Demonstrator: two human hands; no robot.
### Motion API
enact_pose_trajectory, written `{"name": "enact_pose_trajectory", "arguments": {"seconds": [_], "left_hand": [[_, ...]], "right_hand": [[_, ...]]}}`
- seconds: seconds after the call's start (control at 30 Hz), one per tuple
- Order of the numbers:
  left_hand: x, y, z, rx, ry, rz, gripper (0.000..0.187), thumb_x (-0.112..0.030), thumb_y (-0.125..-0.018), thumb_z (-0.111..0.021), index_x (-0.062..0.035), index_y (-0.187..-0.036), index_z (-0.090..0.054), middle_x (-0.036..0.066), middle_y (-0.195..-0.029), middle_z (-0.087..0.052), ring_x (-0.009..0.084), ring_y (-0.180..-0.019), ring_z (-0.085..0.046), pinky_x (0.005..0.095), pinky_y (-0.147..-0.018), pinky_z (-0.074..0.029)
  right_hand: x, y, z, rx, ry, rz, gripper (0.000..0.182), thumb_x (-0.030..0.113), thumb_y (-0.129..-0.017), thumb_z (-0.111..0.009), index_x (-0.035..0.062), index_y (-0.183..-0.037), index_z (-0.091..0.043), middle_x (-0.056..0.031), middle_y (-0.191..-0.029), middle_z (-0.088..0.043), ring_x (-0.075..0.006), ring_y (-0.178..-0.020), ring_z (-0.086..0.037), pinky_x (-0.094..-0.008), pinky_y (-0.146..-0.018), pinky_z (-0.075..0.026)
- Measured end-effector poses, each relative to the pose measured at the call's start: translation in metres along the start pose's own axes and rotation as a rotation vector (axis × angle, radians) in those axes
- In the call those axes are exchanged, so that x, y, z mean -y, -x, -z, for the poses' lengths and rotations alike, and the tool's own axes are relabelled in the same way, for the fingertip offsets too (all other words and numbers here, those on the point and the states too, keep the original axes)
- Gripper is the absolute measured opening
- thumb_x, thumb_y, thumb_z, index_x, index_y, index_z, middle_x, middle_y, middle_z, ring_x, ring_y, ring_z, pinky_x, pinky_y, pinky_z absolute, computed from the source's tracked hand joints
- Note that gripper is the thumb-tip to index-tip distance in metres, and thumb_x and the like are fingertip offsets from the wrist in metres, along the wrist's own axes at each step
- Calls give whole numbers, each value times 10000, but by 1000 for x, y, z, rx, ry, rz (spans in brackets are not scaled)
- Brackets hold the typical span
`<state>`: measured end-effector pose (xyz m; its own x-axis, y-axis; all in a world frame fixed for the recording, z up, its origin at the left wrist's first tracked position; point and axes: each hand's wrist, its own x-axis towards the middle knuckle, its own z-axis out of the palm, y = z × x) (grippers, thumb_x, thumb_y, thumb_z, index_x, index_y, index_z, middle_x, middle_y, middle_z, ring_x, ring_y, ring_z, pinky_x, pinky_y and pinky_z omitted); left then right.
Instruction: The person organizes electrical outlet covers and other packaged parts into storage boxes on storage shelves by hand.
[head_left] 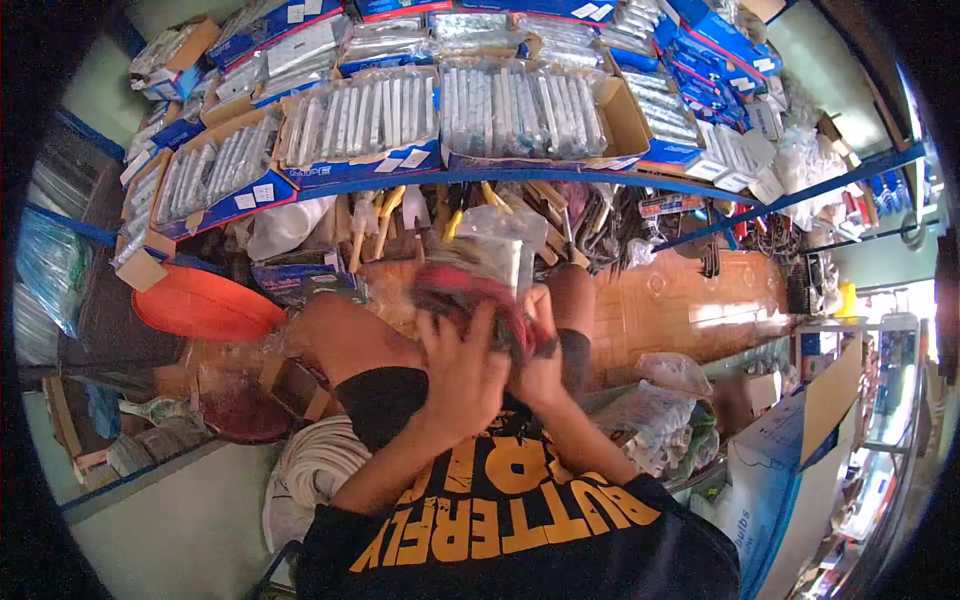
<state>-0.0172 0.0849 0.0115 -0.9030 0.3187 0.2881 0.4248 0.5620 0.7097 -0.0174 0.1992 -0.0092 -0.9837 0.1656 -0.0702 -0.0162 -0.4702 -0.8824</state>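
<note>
So I've got both hands on this red-and-dark bundle, up over my lap between my bent legs. My left hand is gripping the near left side, fingers spread across it, and my right hand is curled around the right side. It's blurry, so I can't tell what it's made of — looks soft and lumpy. A pale, shiny piece shows at its far side, can't say if it's attached.

Room-wise, the blue shelf edge bows right across in front of me, beyond the bundle. Under it, wooden handles poke out toward me, so it's tight straight ahead. The most open space is off to my right: a stretch of glossy tan floor, bordered on the near side by crinkly clear plastic bags.

Up along that shelf edge sit cardboard boxes with blue printed fronts, packed with slim upright packets in clear plastic. On my left there's a flat, rounded orange thing past my leg, and nearer me a smooth pale coil looped in thick rounds. Near right — a tall blue-and-white carton, flap sticking up.
</note>
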Motion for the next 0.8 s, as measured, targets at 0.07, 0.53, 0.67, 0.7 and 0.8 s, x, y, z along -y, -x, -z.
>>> {"name": "enact_pose_trajectory", "arguments": {"seconds": [0.07,0.53,0.67,0.7,0.8], "left_hand": [[-4,7,-11,91,-113,-49,507,-367,-923,-418,-61,-1323,-479,340,-1258,-376,566,-1267,-224,664,-1023,-120],[14,-41,46,-289,-179,-21,371,-216,-899,-529,-50,-1229,-563,220,-1021,-560,354,-1017,-537,461,-852,-408],[27,-40,60,-154,480,229,360,-282,-947,-524,11,-1151,-565,91,-782,-641,98,-660,-557,272,-590,-445],[27,-37,62,-94,441,299,351,-280,-947,-525,14,-1134,-569,109,-800,-644,112,-671,-568,281,-598,-449],[30,-30,64,-25,319,355,347,-301,-924,-564,23,-1043,-599,158,-770,-646,179,-646,-609,314,-592,-461]], "right_hand": [[-3,5,-11,-126,-275,-162,235,333,-1012,-350,107,-992,-410,-62,-938,-427,-126,-881,-451,-268,-832,-399],[-3,15,2,319,57,-222,371,228,-945,-551,5,-1240,-519,-6,-1068,-591,-95,-986,-529,-266,-870,-435],[7,4,5,392,132,-281,334,239,-950,-549,11,-1194,-546,11,-974,-610,-68,-864,-544,-238,-748,-454],[9,1,7,411,245,-259,324,238,-951,-546,14,-1185,-549,11,-961,-608,-68,-859,-540,-237,-743,-451],[12,-9,12,447,411,-250,307,233,-954,-541,11,-1165,-552,3,-914,-609,-66,-834,-533,-248,-722,-452]]}}
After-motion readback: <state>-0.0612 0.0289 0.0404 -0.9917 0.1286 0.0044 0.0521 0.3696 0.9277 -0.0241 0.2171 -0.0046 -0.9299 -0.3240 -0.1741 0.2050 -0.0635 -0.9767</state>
